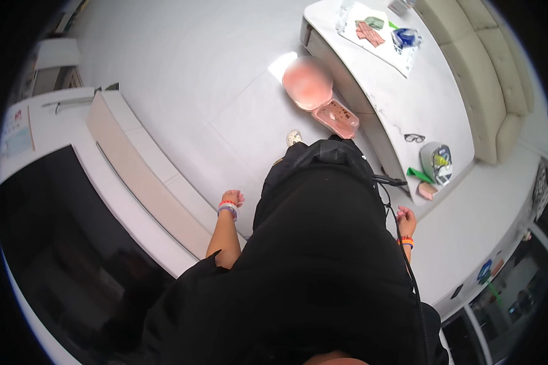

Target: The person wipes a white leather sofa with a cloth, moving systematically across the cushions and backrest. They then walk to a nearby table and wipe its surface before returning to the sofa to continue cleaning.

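My left hand point(233, 198) hangs beside my dark clothing with its fingers loosely bent and nothing visible in it. Beaded bracelets point(228, 208) circle that wrist. On the other side, my right hand point(406, 220) hangs near the end of a white marble-patterned coffee table point(392, 96), its fingers partly curled, apart and holding nothing visible. A dark cord point(395, 219) runs down past it. On the floor ahead stands a pink plastic container point(308, 84), partly blurred, and against it a smaller pink tray-like part point(338, 119) with brown specks. One light-coloured shoe point(294, 138) shows below my clothing.
The table bears a white printed bag point(399, 64), folded cloths point(370, 34), a blue packet point(406, 37), eyeglasses point(414, 138) and a grey holder point(436, 162). A pale sofa point(479, 77) stands beyond. Leftward are a low cabinet point(137, 150) and a black screen point(73, 246).
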The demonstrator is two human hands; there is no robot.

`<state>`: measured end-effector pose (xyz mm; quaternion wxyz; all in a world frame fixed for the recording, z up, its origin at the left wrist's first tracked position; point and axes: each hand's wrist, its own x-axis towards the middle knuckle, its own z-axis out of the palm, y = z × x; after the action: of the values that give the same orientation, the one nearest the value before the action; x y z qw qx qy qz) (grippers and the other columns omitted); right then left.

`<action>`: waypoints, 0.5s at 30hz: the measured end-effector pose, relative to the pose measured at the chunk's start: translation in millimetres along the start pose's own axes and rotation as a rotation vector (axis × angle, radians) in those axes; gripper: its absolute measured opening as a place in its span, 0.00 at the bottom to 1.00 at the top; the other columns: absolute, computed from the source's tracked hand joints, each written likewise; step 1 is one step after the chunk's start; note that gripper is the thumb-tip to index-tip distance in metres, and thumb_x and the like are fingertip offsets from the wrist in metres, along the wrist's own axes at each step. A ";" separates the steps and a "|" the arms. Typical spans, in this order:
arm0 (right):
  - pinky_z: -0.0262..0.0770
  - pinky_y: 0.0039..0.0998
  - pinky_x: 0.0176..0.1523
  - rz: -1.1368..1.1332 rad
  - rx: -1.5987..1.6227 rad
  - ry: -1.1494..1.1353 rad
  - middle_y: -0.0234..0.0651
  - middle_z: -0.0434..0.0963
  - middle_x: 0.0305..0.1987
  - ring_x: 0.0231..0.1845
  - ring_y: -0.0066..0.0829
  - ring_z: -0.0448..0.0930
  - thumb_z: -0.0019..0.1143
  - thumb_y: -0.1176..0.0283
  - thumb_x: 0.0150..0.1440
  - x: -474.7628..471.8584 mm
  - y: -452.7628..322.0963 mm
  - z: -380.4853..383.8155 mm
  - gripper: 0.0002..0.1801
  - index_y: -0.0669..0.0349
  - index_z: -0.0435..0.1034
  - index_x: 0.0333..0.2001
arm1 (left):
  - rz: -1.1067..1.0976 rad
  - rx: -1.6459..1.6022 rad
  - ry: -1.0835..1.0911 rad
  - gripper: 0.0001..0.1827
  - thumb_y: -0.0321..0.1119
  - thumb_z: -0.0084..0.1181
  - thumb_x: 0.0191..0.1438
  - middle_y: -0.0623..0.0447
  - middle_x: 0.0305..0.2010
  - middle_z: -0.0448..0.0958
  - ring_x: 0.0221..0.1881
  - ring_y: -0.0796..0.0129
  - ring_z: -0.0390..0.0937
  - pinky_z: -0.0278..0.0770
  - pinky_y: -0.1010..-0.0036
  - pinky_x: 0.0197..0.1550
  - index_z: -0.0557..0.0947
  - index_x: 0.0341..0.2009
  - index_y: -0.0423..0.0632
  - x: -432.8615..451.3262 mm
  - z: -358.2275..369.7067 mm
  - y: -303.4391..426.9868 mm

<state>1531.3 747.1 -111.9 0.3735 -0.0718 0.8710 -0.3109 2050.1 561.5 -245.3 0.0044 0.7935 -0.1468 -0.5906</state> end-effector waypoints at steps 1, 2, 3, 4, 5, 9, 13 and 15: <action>0.64 0.16 0.24 0.006 -0.003 -0.003 0.29 0.68 0.24 0.20 0.16 0.67 0.30 0.85 0.45 3.2 -6.1 -0.3 0.16 0.64 0.67 0.33 | 0.002 -0.030 -0.023 0.11 0.35 0.43 0.46 0.54 0.25 0.73 0.26 0.68 0.72 0.71 0.73 0.27 0.71 0.33 0.45 -2.2 6.6 -0.9; 0.64 0.16 0.24 -0.041 -0.016 -0.016 0.29 0.68 0.24 0.20 0.16 0.66 0.30 0.85 0.45 11.3 -15.0 -0.4 0.16 0.64 0.67 0.34 | 0.027 -0.037 -0.037 0.10 0.35 0.42 0.47 0.53 0.25 0.73 0.25 0.69 0.72 0.70 0.74 0.25 0.71 0.33 0.45 -5.9 16.5 0.4; 0.64 0.16 0.24 -0.084 -0.023 -0.032 0.29 0.68 0.24 0.20 0.16 0.66 0.30 0.85 0.45 19.1 -27.2 3.1 0.15 0.64 0.67 0.34 | 0.051 -0.039 -0.046 0.10 0.34 0.42 0.48 0.53 0.25 0.73 0.24 0.69 0.72 0.69 0.75 0.24 0.71 0.33 0.45 -12.6 26.1 4.0; 0.64 0.16 0.24 -0.114 0.016 -0.050 0.29 0.68 0.25 0.19 0.16 0.66 0.31 0.85 0.46 29.1 -35.8 8.3 0.15 0.65 0.66 0.35 | 0.087 -0.039 -0.054 0.09 0.34 0.41 0.49 0.52 0.25 0.73 0.23 0.70 0.72 0.69 0.76 0.22 0.71 0.32 0.45 -17.6 32.6 9.8; 0.64 0.16 0.24 -0.123 0.007 -0.053 0.29 0.68 0.25 0.20 0.16 0.66 0.31 0.85 0.46 37.6 -45.6 11.2 0.15 0.65 0.66 0.36 | 0.126 0.016 -0.064 0.09 0.34 0.41 0.49 0.52 0.25 0.73 0.23 0.70 0.72 0.68 0.76 0.22 0.71 0.33 0.45 -22.3 37.2 10.8; 0.64 0.15 0.25 -0.169 0.073 -0.101 0.30 0.69 0.26 0.22 0.16 0.67 0.31 0.85 0.46 67.0 -65.6 26.1 0.16 0.64 0.66 0.36 | 0.207 0.234 -0.087 0.10 0.34 0.39 0.50 0.52 0.26 0.73 0.23 0.70 0.71 0.67 0.76 0.22 0.71 0.33 0.45 -49.3 53.0 25.4; 0.64 0.15 0.25 -0.188 0.006 -0.180 0.30 0.69 0.26 0.22 0.16 0.67 0.32 0.86 0.45 71.3 -78.2 44.2 0.16 0.64 0.67 0.35 | 0.088 0.044 -0.028 0.10 0.35 0.40 0.50 0.53 0.27 0.73 0.24 0.69 0.72 0.68 0.75 0.23 0.71 0.33 0.45 -20.9 41.1 14.7; 0.64 0.15 0.24 -0.145 0.004 -0.196 0.29 0.68 0.25 0.21 0.15 0.67 0.32 0.86 0.45 84.0 -69.2 42.4 0.15 0.64 0.67 0.34 | 0.066 -0.028 0.035 0.10 0.35 0.40 0.50 0.53 0.27 0.73 0.24 0.70 0.72 0.69 0.75 0.24 0.71 0.33 0.45 -25.3 42.2 28.0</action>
<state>1493.7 641.2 -143.9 0.4335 -0.1637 0.8222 -0.3304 1997.6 547.7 -229.3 0.0379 0.7983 -0.1645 -0.5780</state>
